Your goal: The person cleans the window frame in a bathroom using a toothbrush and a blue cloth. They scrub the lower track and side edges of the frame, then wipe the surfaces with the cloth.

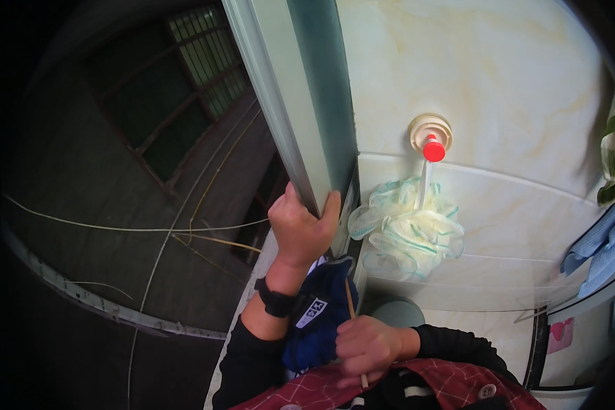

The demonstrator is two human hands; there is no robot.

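My left hand (307, 225) is closed around the edge of a light metal window frame (279, 97), thumb on the near side and fingers behind. A black band circles that wrist. My right hand (366, 343) holds a thin wooden stick (349, 297) in a fist, low in front of my body. The stick's upper end reaches a dark blue fabric item (312, 351) with a white printed label. This fabric lies between my arms, by the window sill (216, 382); its exact kind is unclear.
A cream and mint bath pouf (415, 236) hangs from a wall hook with a red tip (433, 149). Blue towels (594, 251) hang at the right. Below the pouf stands a grey-green rounded object (397, 310). Outside the window are wires (148, 287) and a barred window (205, 51).
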